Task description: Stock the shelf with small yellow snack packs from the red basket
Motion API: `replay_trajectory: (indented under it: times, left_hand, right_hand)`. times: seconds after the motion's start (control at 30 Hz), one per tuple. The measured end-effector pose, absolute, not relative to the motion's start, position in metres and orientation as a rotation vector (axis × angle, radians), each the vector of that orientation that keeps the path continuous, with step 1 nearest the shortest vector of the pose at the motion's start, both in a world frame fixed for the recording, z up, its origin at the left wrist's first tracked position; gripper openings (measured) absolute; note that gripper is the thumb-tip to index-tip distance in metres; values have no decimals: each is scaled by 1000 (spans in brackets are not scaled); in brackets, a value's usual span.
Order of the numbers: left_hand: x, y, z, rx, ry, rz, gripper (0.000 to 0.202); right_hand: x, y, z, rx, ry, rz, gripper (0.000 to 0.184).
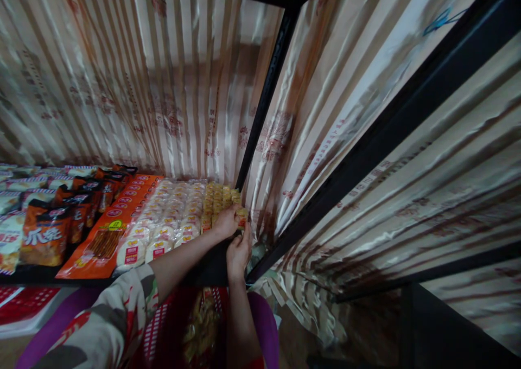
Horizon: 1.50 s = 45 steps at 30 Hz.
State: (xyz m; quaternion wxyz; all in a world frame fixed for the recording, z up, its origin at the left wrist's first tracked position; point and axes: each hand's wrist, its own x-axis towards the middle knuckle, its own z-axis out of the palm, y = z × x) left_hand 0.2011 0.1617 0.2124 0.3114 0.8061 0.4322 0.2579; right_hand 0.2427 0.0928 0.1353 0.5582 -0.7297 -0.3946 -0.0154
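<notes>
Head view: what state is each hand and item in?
Left hand, fingers at the yellow packets
Right hand, raised fingertips there too
Yellow packets, set in rows
White packs, wrapped, in rows
Flat orange packs, overlapping
Orange pouches, in rows
Central red basket, holding packets
Sheeting, hanging in folds

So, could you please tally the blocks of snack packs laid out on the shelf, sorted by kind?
Pale packs at far left: 1
Orange pouches: 1
Long flat orange packaging: 1
Round white packs: 1
Small yellow packs: 1
Total: 5 blocks; single packs are too crowded and blurred to count reliably.
</notes>
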Motion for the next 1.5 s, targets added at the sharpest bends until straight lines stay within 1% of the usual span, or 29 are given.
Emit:
replay_trajectory:
  times: [0.23,0.63,0.93,1.1,1.23,1.5]
  left_hand:
    - [209,182,214,2129,1100,718,38]
    - [213,201,214,2167,1135,575,32]
    - [218,204,215,2246,1286,463,30]
    - [220,210,214,2300,1322,388,27]
    - [219,212,217,2323,1326,369,28]
    - [218,215,217,2371,1369,329,26]
  right_hand:
    - [250,105,139,-1727,-903,-18,49]
    - [258,120,138,-1766,-916,53,49]
    - [261,124,133,-1779,-976,-51,50]
    - [263,127,129,-1811,-1014,-57,48]
    - [263,130,125,-1819,-1048,-79,49]
    - [263,132,127,-1890,-1090,-38,51]
